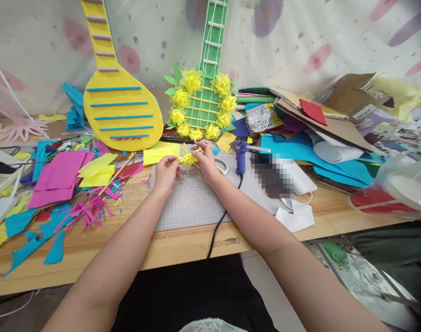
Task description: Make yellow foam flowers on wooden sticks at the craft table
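A yellow paper flower with narrow, spread petals is held between my two hands, just above a grey gridded cutting mat. My left hand pinches its left edge with the fingertips. From the other side, my right hand closes on the flower; a thin pale piece near those fingers is too small to make out. Behind the hands stands a green guitar-shaped craft, ringed with yellow paper roses. Yellow crepe paper sheets lie just beyond my left hand.
Right of my hands lie a roll of tape and a blue glue gun, its black cord crossing the table edge. A yellow lute-shaped craft leans behind. Paper scraps cover the left; cardboard piles up right.
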Action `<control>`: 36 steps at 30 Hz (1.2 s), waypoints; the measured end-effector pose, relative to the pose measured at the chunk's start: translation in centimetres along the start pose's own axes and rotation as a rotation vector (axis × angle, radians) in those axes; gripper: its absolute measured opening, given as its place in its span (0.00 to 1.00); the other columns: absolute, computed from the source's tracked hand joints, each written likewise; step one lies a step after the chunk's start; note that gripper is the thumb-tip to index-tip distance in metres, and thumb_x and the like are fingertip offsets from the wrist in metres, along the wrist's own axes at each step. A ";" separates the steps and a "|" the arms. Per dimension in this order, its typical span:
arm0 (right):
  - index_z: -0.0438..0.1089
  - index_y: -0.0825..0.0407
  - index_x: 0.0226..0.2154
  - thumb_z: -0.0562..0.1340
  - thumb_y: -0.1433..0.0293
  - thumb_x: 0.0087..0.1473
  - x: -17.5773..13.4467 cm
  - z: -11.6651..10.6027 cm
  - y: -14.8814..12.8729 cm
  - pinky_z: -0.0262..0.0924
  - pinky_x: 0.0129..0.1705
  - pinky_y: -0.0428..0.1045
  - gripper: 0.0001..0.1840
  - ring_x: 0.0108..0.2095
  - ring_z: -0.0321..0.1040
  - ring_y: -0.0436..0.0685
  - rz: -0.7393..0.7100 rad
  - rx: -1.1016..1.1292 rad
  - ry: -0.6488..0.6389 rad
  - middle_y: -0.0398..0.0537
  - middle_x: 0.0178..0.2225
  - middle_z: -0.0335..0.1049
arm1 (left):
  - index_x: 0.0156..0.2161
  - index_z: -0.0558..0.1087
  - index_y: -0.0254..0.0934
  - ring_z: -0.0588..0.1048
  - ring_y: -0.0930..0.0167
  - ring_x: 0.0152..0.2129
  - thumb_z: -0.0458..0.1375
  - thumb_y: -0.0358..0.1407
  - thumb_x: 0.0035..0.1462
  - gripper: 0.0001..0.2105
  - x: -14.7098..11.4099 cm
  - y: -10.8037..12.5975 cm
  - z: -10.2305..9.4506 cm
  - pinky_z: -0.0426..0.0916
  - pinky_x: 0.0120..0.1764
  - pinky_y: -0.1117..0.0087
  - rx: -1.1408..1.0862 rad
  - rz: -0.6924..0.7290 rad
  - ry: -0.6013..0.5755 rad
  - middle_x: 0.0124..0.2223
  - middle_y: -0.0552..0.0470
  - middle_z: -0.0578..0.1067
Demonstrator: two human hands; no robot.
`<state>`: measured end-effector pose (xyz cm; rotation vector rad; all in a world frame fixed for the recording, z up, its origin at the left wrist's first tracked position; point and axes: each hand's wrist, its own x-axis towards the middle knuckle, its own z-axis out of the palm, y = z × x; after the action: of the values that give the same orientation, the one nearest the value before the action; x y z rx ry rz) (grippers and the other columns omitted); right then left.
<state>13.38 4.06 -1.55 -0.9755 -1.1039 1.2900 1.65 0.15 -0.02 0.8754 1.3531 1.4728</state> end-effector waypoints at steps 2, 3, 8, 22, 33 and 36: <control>0.54 0.48 0.42 0.60 0.65 0.37 0.1 -0.1 0.0 0.62 0.41 0.52 0.27 0.40 0.62 0.51 0.000 0.004 -0.021 0.47 0.47 0.58 | 0.28 0.67 0.36 0.66 0.79 0.16 0.56 0.32 0.39 0.06 0.0 0.0 0.0 0.61 0.16 0.78 0.001 0.011 -0.003 0.25 0.57 0.68; 0.54 0.48 0.42 0.60 0.66 0.36 0.1 -0.2 0.0 0.62 0.41 0.51 0.27 0.40 0.62 0.51 -0.006 -0.001 -0.031 0.47 0.47 0.57 | 0.28 0.67 0.35 0.66 0.79 0.16 0.56 0.32 0.39 0.06 0.0 0.0 0.0 0.61 0.16 0.78 -0.002 0.010 -0.004 0.25 0.57 0.68; 0.55 0.47 0.42 0.61 0.66 0.35 -0.2 -0.4 -0.4 0.63 0.42 0.52 0.28 0.42 0.61 0.53 -0.033 0.007 -0.120 0.47 0.48 0.57 | 0.28 0.67 0.35 0.66 0.79 0.16 0.56 0.33 0.40 0.06 0.3 0.0 -0.1 0.61 0.16 0.79 -0.034 -0.030 -0.004 0.26 0.57 0.68; 0.55 0.47 0.41 0.62 0.66 0.34 -0.2 -0.2 -0.7 0.64 0.38 0.51 0.27 0.38 0.63 0.51 -0.015 0.039 -0.151 0.46 0.48 0.59 | 0.31 0.67 0.35 0.62 0.80 0.14 0.64 0.38 0.36 0.16 0.4 0.4 -0.2 0.60 0.17 0.78 -0.025 -0.092 -0.061 0.22 0.59 0.67; 0.58 0.48 0.39 0.62 0.66 0.34 -0.3 0.1 -0.7 0.63 0.40 0.51 0.24 0.38 0.64 0.52 -0.012 0.008 -0.128 0.44 0.42 0.63 | 0.29 0.68 0.35 0.56 0.84 0.11 0.65 0.33 0.37 0.12 0.5 0.6 -0.5 0.55 0.16 0.79 -0.110 -0.166 -0.085 0.20 0.61 0.64; 0.57 0.48 0.39 0.62 0.67 0.34 -0.2 0.1 -0.6 0.63 0.40 0.50 0.25 0.38 0.64 0.51 -0.010 0.037 -0.105 0.45 0.43 0.62 | 0.28 0.69 0.34 0.56 0.85 0.12 0.65 0.32 0.39 0.10 0.5 1.1 -0.7 0.58 0.18 0.81 -0.230 -0.300 -0.168 0.19 0.61 0.64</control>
<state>13.46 3.82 -1.00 -0.8823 -1.1597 1.3612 0.64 0.42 0.96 0.6045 1.1106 1.2617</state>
